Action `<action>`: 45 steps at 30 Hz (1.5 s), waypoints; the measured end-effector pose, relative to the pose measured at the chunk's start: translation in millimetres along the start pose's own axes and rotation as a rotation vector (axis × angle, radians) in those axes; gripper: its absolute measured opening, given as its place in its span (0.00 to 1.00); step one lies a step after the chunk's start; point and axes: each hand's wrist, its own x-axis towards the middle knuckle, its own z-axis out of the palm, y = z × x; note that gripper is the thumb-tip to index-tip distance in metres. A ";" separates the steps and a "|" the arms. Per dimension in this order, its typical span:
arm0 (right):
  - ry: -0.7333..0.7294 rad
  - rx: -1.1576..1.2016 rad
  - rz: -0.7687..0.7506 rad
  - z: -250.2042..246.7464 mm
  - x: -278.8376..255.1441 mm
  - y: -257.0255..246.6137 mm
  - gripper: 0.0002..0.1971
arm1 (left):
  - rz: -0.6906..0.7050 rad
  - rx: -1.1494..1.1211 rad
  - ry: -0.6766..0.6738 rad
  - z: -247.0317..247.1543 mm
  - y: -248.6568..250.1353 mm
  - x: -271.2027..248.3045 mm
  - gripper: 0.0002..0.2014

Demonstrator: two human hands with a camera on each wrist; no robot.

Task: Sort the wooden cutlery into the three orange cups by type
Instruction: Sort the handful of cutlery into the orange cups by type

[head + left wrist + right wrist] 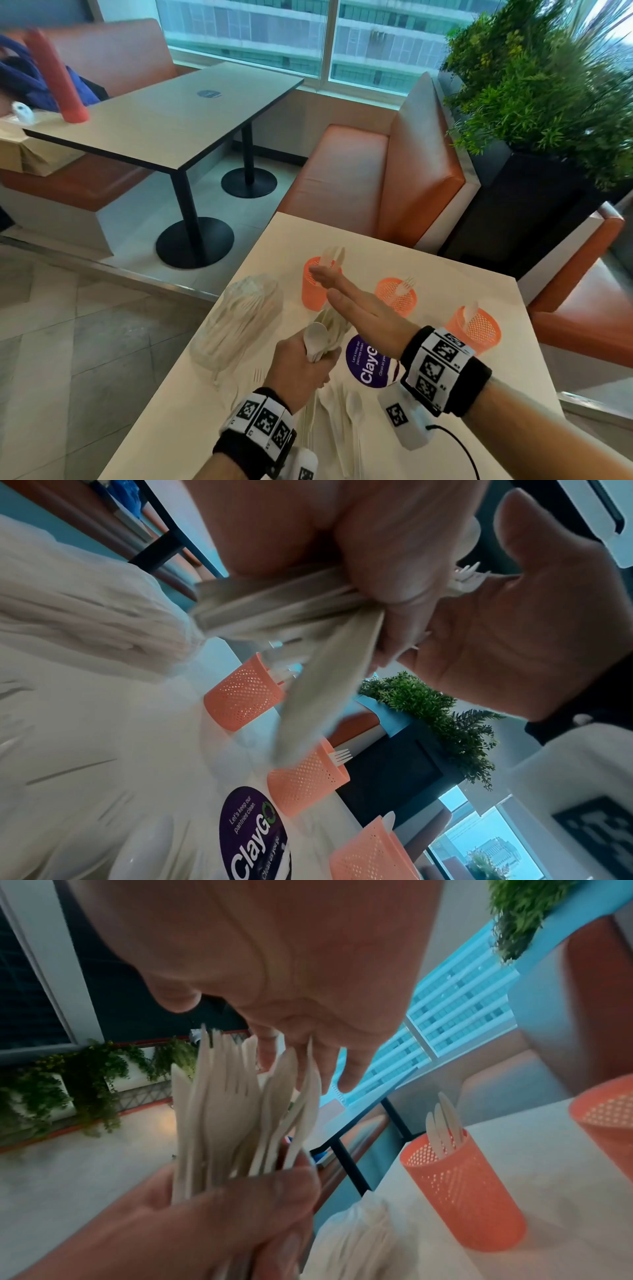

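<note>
My left hand [303, 363] grips a mixed bundle of wooden cutlery [327, 334] upright above the table [445, 274]; a spoon bowl and fork tines stick out on top [240, 1110]. My right hand [346, 294] is stretched flat over the bundle, fingers straight, holding nothing. Three orange mesh cups stand in a row: the far left cup [313, 286] holds knives [443, 1129], the middle cup [397, 296] holds a fork, the right cup [476, 330] holds a spoon. More loose cutlery [346, 414] lies on the table near me.
A clear plastic bag of cutlery [239, 323] lies left of the cups. A round purple sticker [370, 359] is on the table. An orange bench [376, 178] and a planter with greenery [548, 102] stand beyond; another table [164, 116] is at far left.
</note>
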 end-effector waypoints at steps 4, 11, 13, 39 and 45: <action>0.032 -0.123 -0.108 -14.2 -1.6 -1.7 0.21 | 0.004 0.014 -0.005 1.2 -0.7 0.5 0.06; 0.048 -0.538 -0.329 -45.7 -0.1 -16.6 0.07 | -0.020 0.007 -0.019 -1.0 -0.3 -2.4 0.06; -0.005 -0.581 -0.284 -45.7 1.7 -24.0 0.07 | -0.014 0.017 -0.018 -0.4 -0.1 -2.3 0.07; 0.518 0.228 -0.114 -44.3 15.4 -5.8 0.06 | -0.091 -0.015 0.001 -21.9 -27.0 13.8 0.07; 0.864 0.124 -0.087 -101.7 57.5 17.7 0.08 | -0.151 -0.198 0.006 -34.6 -31.0 24.9 0.08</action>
